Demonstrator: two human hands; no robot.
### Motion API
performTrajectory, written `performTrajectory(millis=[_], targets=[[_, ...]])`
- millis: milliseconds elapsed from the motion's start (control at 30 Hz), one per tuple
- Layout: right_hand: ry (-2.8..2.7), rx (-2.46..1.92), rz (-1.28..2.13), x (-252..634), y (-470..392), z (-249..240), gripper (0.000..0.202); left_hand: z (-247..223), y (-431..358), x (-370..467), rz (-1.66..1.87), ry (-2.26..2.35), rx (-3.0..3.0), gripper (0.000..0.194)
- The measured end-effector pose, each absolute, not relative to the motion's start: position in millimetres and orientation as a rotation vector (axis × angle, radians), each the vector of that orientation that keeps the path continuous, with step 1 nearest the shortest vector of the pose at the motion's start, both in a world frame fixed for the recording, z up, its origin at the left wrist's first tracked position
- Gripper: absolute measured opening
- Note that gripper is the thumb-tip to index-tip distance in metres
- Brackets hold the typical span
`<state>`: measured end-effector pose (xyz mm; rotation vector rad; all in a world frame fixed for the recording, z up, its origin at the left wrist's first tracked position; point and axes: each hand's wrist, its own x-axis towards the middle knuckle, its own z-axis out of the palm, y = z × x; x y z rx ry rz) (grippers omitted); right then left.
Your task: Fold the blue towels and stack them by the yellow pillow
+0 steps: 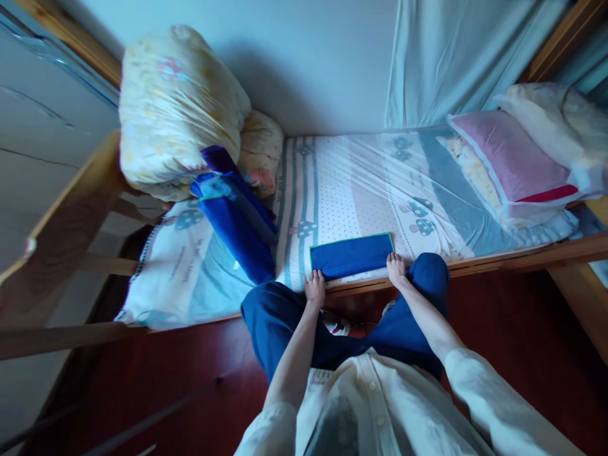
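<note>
A folded blue cloth (352,254) with a green edge lies flat on the bed, near its front side. My left hand (315,288) is at the near left corner of the cloth, fingers curled over its edge. At the near right end, my right hand (396,267) pinches the cloth in the same way. Thumbs and undersides of both hands are hidden. To the left rests a pile of folded blue and purple cloths (240,221), apart from my hands.
A bulky yellow floral quilt (175,107) stands at the bed's left end, with a floral pillow (261,152) behind. A pink pillow (515,155) lies at the right. The patterned sheet (356,177) covers the mattress. A wooden rail (513,259) edges the bed; a curtain (437,57) hangs behind.
</note>
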<state>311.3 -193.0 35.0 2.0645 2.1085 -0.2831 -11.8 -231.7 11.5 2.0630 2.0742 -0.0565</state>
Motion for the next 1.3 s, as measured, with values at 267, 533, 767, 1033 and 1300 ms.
performTrajectory(millis=[267, 533, 767, 1033, 1300], targets=[[2.071, 2.087, -0.406, 312.6, -205.2, 42.6, 0.047, 26.6, -245.7, -4.1, -0.053, 2.098, 1.994, 0.049], [2.049, 2.264, -0.63, 336.2, -199.4, 45.1, 0.036, 35.0, -237.0, -22.1, 0.217, 2.074, 1.667, 0.055], [2.068, 2.547, -0.919, 355.5, -182.9, 30.8, 0.037, 35.0, -224.5, -33.1, 0.656, 2.07, 1.275, 0.054], [1.905, 2.887, -1.151, 363.9, -175.1, 7.9, 0.02, 16.7, -209.6, -35.8, 0.822, 2.137, 0.873, 0.035], [1.815, 2.995, -1.238, 365.4, -167.0, -15.8, 0.032, 0.3, -202.5, -36.5, 0.769, 2.206, 0.779, 0.032]])
